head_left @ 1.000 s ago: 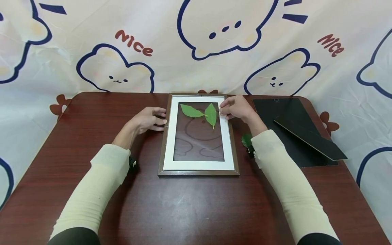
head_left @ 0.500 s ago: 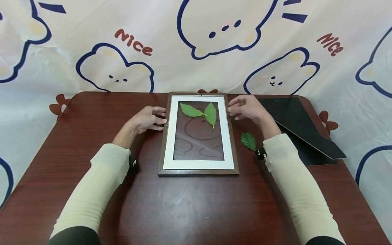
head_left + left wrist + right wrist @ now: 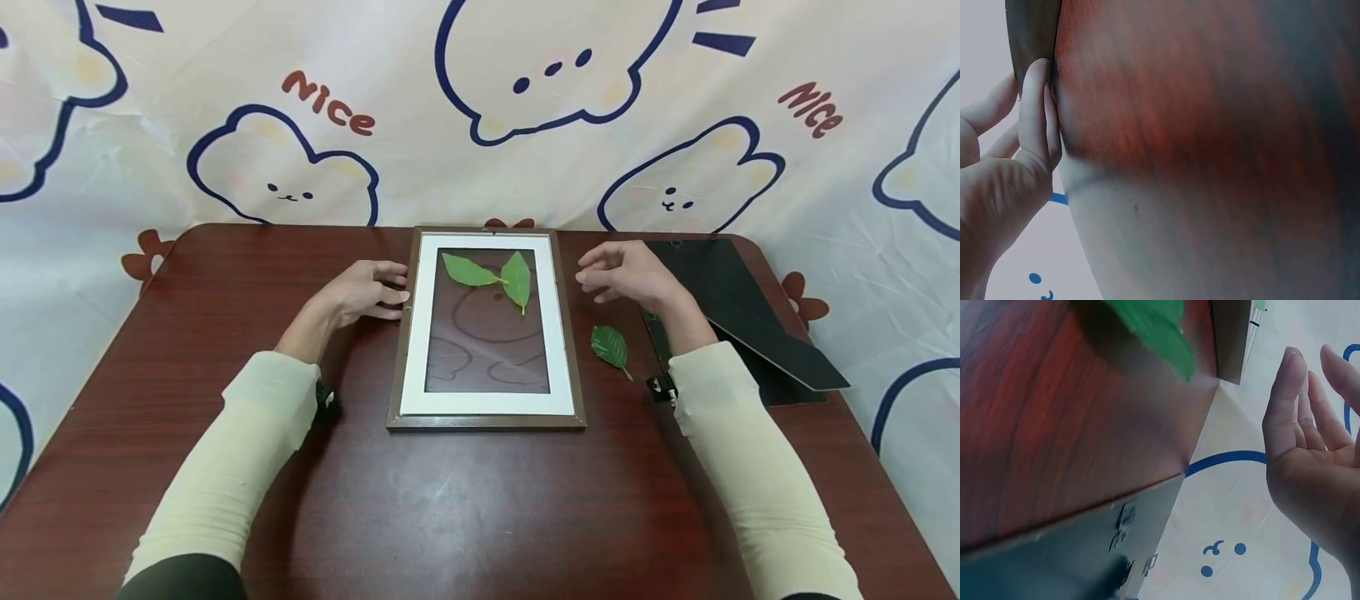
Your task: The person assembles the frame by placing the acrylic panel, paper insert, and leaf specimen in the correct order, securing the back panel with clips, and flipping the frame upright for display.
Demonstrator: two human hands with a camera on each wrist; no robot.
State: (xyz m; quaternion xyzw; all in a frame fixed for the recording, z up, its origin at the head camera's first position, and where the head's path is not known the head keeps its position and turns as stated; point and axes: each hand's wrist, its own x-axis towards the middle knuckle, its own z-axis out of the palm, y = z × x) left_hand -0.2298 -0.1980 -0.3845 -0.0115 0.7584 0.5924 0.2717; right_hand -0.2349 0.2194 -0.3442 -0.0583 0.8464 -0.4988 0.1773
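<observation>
A brown picture frame (image 3: 486, 422) with a white mat (image 3: 562, 367) lies on the table. Two light green leaves (image 3: 516, 279) sit near the top of its window, joined or touching at their stems. My left hand (image 3: 363, 293) rests its fingertips against the frame's left edge; in the left wrist view, thumb and fingers (image 3: 1034, 112) touch that edge. Right of the frame, my right hand (image 3: 630, 271) hovers apart from it with loosely bent fingers and nothing in them. A darker green leaf (image 3: 609, 345) with a stem lies on the table below that hand.
At the table's right lies a black backing board (image 3: 701, 262) with a stand flap (image 3: 765, 337) sticking up at an angle. Metal clips (image 3: 1125, 515) show on the board in the right wrist view. Behind the wooden table (image 3: 450, 517) hangs a printed cloth (image 3: 420, 167).
My right hand has drawn away from the frame's upper right side, moving right and uncovering the dark leaf on the table. The left hand and the two leaves in the frame stay put.
</observation>
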